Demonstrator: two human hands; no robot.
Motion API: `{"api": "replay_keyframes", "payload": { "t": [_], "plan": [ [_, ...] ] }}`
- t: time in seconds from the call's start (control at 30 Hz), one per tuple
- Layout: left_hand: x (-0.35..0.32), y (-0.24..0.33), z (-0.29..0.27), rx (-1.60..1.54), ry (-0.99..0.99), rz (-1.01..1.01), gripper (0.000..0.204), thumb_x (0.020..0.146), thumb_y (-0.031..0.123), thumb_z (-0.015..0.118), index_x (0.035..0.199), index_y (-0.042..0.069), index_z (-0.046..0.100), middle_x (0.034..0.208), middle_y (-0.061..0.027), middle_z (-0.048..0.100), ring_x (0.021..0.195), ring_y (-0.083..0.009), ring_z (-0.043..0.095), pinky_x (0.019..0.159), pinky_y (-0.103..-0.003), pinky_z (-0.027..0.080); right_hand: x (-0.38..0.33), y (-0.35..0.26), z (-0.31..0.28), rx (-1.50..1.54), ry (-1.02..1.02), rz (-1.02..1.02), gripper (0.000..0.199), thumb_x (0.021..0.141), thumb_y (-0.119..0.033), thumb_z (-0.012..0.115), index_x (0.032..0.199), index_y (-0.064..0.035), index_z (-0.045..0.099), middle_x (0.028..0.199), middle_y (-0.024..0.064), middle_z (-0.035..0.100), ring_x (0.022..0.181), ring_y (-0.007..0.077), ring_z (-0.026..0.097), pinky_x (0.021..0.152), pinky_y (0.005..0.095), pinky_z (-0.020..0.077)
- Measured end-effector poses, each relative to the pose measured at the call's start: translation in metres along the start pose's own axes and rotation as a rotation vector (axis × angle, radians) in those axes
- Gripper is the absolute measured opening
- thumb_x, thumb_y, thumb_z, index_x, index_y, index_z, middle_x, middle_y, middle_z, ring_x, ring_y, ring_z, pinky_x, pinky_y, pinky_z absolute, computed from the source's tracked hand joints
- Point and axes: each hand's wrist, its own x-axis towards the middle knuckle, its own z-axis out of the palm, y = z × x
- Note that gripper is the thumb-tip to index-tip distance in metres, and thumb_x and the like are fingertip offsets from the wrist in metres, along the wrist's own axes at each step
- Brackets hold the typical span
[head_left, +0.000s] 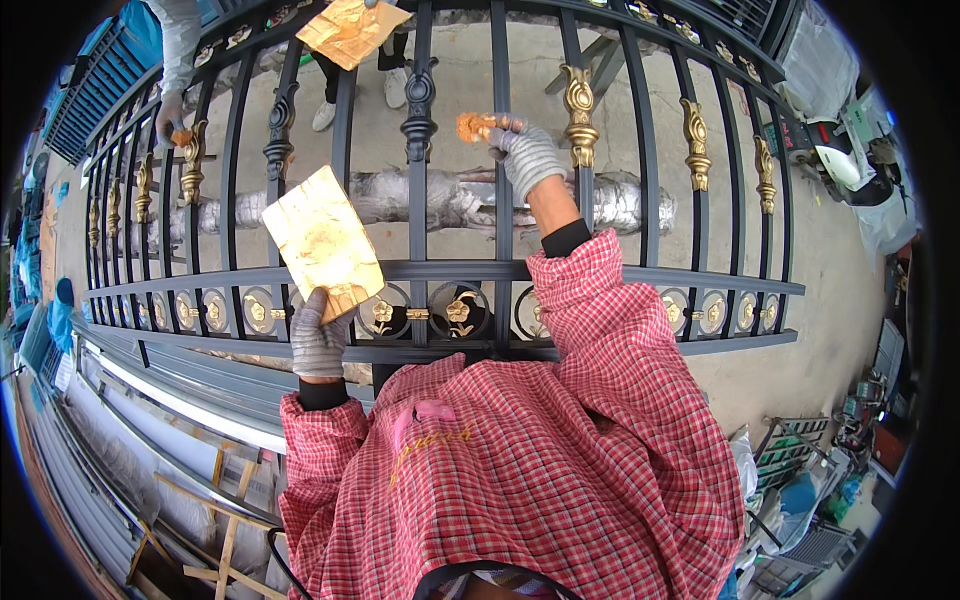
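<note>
My left hand (pixel 320 337), in a grey glove, is closed on the lower edge of a flat rectangular board (pixel 322 240) smeared with gold paint. Gloved as well, my right hand (pixel 530 155) pinches a small lumpy gold-orange wad (pixel 474 127) that looks like sponge. That wad is above the dark metal fence panel (pixel 580 271), between two upright bars. Just left of it is a bar with a plain dark ornament (pixel 419 115). To the right of my hand, another bar's ornament (pixel 580 115) is coloured gold.
Across the panel, a co-worker's hand (pixel 170 122) holds an orange wad against a gold ornament, and a gold-smeared board (pixel 352 30) is held at the top. Wrapped rolls (pixel 375 198) lie beneath the panel. Metal profiles (pixel 180 400) lie lower left; a scooter (pixel 850 165) stands right.
</note>
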Motion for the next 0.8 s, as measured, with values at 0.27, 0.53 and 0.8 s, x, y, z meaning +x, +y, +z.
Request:
{"api": "replay_keyframes", "payload": {
  "t": [0.27, 0.53, 0.8],
  "plan": [
    [0.02, -0.018, 0.011, -0.078, 0.089, -0.01, 0.046, 0.076, 0.014, 0.061, 0.113, -0.005, 0.041, 0.107, -0.0136, 0.053, 0.096, -0.025, 0.055, 0.079, -0.037, 0.049, 0.056, 0.004, 0.031, -0.26, 0.072, -0.139, 0.026, 0.064, -0.002, 0.065, 0.09, -0.0001, 0.059, 0.078, 0.0058, 0.061, 0.067, 0.01, 0.053, 0.062, 0.0224, 0.0432],
    [0.058, -0.018, 0.001, 0.083, 0.271, 0.22, 0.041, 0.075, 0.022, 0.064, 0.1, -0.008, 0.051, 0.094, -0.0116, 0.058, 0.082, -0.017, 0.057, 0.079, -0.028, 0.043, 0.099, -0.012, 0.078, -1.088, 0.137, -0.561, 0.025, 0.064, -0.017, 0.065, 0.085, -0.0061, 0.062, 0.082, 0.0141, 0.061, 0.077, 0.0284, 0.058, 0.071, 0.0343, 0.0447],
    [0.072, -0.012, -0.014, 0.048, 0.239, 0.197, 0.05, 0.075, 0.028, 0.062, 0.106, -0.008, 0.047, 0.099, -0.0114, 0.056, 0.088, -0.0174, 0.055, 0.083, -0.029, 0.04, 0.095, -0.02, 0.06, -1.695, -0.002, -0.404, 0.023, 0.066, -0.017, 0.063, 0.086, -0.0072, 0.063, 0.08, 0.0134, 0.061, 0.079, 0.0298, 0.057, 0.07, 0.0361, 0.0449]
  ]
}}
